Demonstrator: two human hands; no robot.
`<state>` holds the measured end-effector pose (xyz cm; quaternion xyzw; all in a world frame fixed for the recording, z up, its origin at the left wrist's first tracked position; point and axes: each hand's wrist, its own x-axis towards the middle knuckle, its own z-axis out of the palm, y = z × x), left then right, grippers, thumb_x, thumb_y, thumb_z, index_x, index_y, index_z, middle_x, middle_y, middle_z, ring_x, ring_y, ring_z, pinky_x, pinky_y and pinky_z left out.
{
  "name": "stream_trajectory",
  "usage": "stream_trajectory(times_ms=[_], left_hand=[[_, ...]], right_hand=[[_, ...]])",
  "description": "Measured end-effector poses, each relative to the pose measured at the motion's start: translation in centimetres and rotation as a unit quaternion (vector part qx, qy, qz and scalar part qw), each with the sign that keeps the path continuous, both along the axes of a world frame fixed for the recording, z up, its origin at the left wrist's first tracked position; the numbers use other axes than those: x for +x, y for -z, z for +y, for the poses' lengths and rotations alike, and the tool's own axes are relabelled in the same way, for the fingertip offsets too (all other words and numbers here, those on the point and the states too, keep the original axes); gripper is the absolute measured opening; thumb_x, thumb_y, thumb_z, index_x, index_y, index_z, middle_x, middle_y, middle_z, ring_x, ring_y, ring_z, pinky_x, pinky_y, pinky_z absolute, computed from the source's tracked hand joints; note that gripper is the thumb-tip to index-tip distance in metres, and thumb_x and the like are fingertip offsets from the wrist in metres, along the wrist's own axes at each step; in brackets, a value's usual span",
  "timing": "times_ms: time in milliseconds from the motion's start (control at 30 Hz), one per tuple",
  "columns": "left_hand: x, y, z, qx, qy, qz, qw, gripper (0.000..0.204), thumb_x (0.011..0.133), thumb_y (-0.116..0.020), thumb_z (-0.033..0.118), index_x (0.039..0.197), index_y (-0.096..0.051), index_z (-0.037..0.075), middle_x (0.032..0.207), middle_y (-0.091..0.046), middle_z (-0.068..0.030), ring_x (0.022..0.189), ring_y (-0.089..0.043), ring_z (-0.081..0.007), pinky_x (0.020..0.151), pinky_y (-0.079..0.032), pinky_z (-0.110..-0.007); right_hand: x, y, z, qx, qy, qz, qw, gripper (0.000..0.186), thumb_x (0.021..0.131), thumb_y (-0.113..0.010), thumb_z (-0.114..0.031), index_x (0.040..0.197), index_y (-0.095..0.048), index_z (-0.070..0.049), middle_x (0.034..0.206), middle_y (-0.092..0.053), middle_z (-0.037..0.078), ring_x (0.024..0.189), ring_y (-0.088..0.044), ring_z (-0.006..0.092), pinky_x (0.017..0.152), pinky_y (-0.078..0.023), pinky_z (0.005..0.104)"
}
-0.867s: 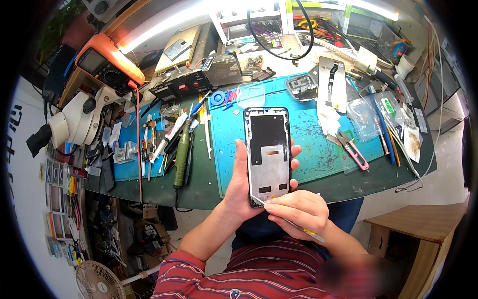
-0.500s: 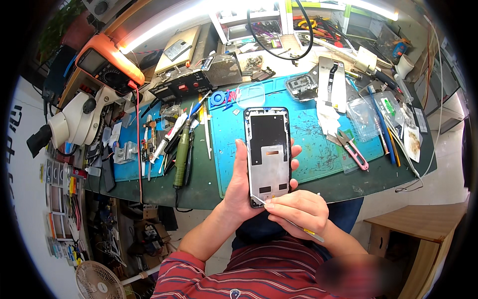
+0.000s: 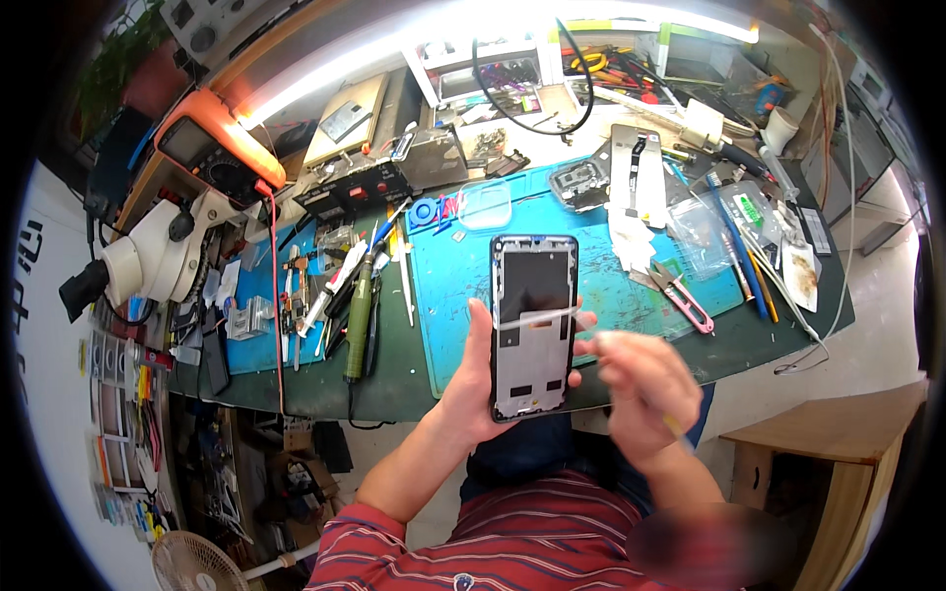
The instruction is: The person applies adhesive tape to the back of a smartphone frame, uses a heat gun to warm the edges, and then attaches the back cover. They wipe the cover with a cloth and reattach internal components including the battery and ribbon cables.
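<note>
My left hand (image 3: pixel 467 392) holds a black-rimmed phone frame (image 3: pixel 532 366) upright, thumb along its left edge and fingers behind the right. Its inner face is silver-grey below and dark above. A thin whitish strip (image 3: pixel 540 317), blurred, crosses the middle of the frame; whether it touches the surface I cannot tell. My right hand (image 3: pixel 650 389), smeared by motion, is just right of the frame, closed around slim tweezers (image 3: pixel 673 426) of which a yellowish part shows. The tweezers' tips are too blurred to make out.
Beneath the phone frame spreads a blue work mat (image 3: pixel 453 286). Pink-handled cutters (image 3: pixel 690 300) and a phone back cover (image 3: pixel 639 177) lie to the right. Leftward are a green-handled tool (image 3: pixel 359 330), an orange multimeter (image 3: pixel 222 158) and a white microscope (image 3: pixel 148 251).
My right hand has lifted from the frame's bottom edge and moved up and to the right. The whitish strip now crosses the frame's middle. The phone frame sits slightly lower in view.
</note>
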<state>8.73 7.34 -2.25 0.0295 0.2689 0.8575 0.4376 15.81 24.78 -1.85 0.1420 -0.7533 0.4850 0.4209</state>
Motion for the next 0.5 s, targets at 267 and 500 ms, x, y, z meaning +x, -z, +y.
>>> stream_trajectory(times_ms=[267, 500], left_hand=[[1.9, -0.5, -1.0, -0.038, 0.089, 0.078, 0.992, 0.114, 0.085, -0.042, 0.087, 0.155, -0.029, -0.002, 0.146, -0.049, -0.0194, 0.122, -0.059, -0.0266, 0.102, -0.052, -0.045], [2.1, -0.1, -1.0, 0.059, 0.078, 0.074, 0.992, 0.105, 0.087, -0.061, 0.071, 0.159, -0.020, 0.007, 0.148, -0.045, -0.0173, 0.134, -0.050, -0.0334, 0.114, -0.039, -0.061]], right_hand=[[3.9, -1.8, 6.9, -0.084, 0.225, 0.060, 0.969, 0.028, 0.105, -0.056, -0.017, 0.115, -0.066, 0.008, 0.100, -0.071, 0.017, 0.088, -0.067, 0.0209, 0.077, -0.055, 0.0312], [17.4, 4.0, 12.7, -0.137, 0.482, -0.162, 0.850, 0.022, 0.103, -0.058, -0.012, 0.107, -0.068, 0.007, 0.097, -0.070, 0.012, 0.088, -0.065, 0.0189, 0.077, -0.052, 0.0294]])
